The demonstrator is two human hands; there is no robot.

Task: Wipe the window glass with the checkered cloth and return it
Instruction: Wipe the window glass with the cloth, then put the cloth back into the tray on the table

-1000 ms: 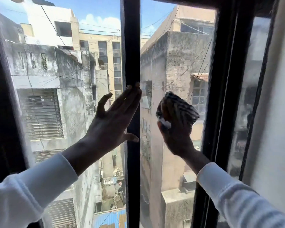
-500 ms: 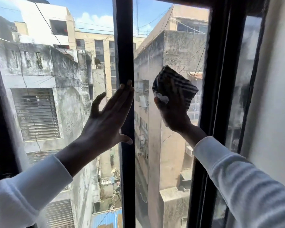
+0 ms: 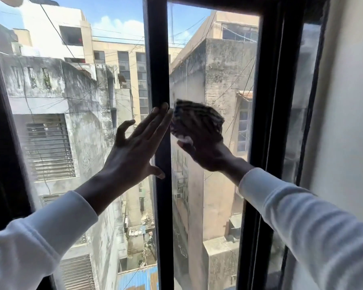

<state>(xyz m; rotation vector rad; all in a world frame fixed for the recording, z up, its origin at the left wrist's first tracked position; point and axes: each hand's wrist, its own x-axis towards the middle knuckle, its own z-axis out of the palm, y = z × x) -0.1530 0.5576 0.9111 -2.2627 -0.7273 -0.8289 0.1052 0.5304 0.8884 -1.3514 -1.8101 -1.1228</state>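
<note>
The checkered cloth (image 3: 198, 117) is bunched and pressed flat against the right window pane (image 3: 218, 70), close to the black centre bar. My right hand (image 3: 205, 149) is shut on the cloth from behind, blurred by motion. My left hand (image 3: 134, 147) is open with fingers spread, its fingertips and thumb resting on the black centre frame bar (image 3: 157, 49) and its palm over the left pane (image 3: 61, 101). The two hands almost touch at the fingertips. Both arms wear white sleeves.
A thick black frame post (image 3: 266, 122) bounds the right pane, with a narrow dusty side pane (image 3: 302, 101) and a pale wall (image 3: 348, 122) beyond it. Weathered buildings and wires show through the glass.
My right hand has swept the cloth leftwards and slightly down across the right pane, ending beside the centre bar. My left hand has stayed on the bar.
</note>
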